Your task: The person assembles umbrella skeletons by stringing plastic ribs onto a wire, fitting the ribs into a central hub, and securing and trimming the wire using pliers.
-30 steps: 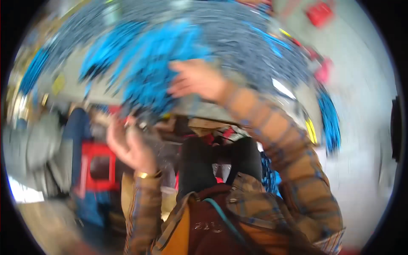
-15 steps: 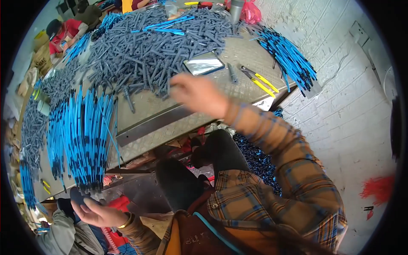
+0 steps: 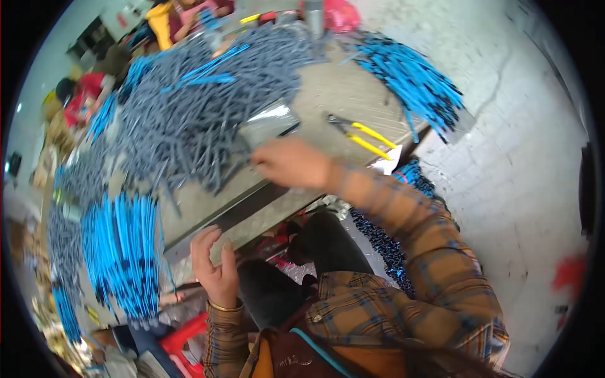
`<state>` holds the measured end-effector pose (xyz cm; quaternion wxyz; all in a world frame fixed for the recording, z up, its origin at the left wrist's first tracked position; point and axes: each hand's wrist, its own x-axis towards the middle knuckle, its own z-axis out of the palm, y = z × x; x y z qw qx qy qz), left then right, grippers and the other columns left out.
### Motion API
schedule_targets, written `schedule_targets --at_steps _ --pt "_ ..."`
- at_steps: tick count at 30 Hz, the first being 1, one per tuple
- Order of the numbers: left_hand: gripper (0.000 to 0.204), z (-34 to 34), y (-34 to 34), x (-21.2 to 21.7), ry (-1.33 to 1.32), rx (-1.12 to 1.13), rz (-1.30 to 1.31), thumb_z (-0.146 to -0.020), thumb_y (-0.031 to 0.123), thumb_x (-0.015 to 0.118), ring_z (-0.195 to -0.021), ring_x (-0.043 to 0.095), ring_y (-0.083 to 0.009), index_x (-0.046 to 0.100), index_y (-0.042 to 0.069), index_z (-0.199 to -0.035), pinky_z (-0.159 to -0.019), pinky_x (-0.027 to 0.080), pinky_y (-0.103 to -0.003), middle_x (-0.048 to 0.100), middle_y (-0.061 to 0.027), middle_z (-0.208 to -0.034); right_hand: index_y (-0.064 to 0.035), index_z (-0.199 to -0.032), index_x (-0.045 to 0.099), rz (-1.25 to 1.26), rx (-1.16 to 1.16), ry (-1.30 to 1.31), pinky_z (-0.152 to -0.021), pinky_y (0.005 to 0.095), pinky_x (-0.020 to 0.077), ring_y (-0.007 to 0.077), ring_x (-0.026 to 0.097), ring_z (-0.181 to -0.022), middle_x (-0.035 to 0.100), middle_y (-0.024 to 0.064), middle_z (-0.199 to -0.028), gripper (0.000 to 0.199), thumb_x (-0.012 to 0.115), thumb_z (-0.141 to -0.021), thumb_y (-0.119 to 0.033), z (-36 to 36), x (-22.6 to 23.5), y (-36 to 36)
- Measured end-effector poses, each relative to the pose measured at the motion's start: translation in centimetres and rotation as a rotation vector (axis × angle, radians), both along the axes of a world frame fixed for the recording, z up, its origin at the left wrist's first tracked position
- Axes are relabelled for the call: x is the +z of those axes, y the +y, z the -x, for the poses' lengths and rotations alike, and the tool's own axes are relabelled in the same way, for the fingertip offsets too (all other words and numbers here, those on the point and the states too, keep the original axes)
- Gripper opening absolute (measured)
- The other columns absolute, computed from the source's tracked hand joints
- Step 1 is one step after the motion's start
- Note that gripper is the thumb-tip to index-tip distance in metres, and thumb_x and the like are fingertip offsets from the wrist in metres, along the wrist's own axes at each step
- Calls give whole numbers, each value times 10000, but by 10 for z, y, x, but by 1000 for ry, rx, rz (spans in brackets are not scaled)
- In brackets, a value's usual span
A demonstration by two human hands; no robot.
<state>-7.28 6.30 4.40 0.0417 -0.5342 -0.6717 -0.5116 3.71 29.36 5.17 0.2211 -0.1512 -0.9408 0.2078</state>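
My left hand [image 3: 214,268] is raised over the table's near edge with its thumb and fingers apart, holding nothing I can see. To its left lies a thick bundle of blue cables with black ends [image 3: 123,255]. My right hand [image 3: 293,164] hovers over the near part of the table, its fingers curled together and blurred. Whatever is in them, if anything, is hidden. Just beyond it is a flat, shiny rectangular pane [image 3: 271,125]. A large heap of grey plastic tube-like parts [image 3: 183,107] spreads behind both hands.
Yellow-handled pliers [image 3: 362,135] lie right of my right hand. Another blue cable bundle [image 3: 409,82] rests at the table's right end. Loose blue cables [image 3: 214,66] lie on the heap. A metal bar [image 3: 233,206] runs along the near edge. Other people [image 3: 85,97] sit at the far side.
My left hand has risen from the lower left to the table's near edge. My right hand has come slightly nearer to me. The whole view has shifted and blurred.
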Motion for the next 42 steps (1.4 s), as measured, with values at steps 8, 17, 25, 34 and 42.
schedule_targets --at_steps 8,17,25,34,42 --pt "212 16 31 -1 214 47 153 -760 13 583 -946 533 -304 555 3 -970 -842 408 -354 564 -147 -1016 -104 -1070 543 -151 -98 -6 -741 435 457 331 563 -863 583 166 -921 308 541 -797 -248 -12 23 58" --pt "272 26 28 -13 403 151 249 -724 166 653 -961 505 -310 574 58 -960 -858 352 -416 569 -120 -994 18 -1033 547 -585 -1114 -528 -766 435 468 341 578 -871 593 208 -926 357 512 -821 -267 -278 2 248" --pt "326 24 20 -15 436 217 261 -706 213 670 -925 505 -312 572 59 -976 -847 346 -419 567 -106 -956 -54 -927 579 -495 -1027 -128 -670 429 477 355 564 -799 568 173 -938 246 534 -828 -275 -234 24 193" --pt "278 11 22 1 352 215 20 -738 112 643 -973 528 -281 578 37 -997 -859 387 -377 578 -113 -1003 -17 -939 544 -73 -414 35 -563 375 432 330 521 -580 536 187 -661 259 522 -877 -267 -132 81 59" --pt "181 -20 70 57 -484 -195 -329 -833 69 586 -829 568 -136 537 13 -998 -753 447 -245 603 -53 -915 -35 -904 547 71 -81 -3 -535 367 421 336 496 -561 520 167 -625 231 534 -870 -263 -107 70 -27"
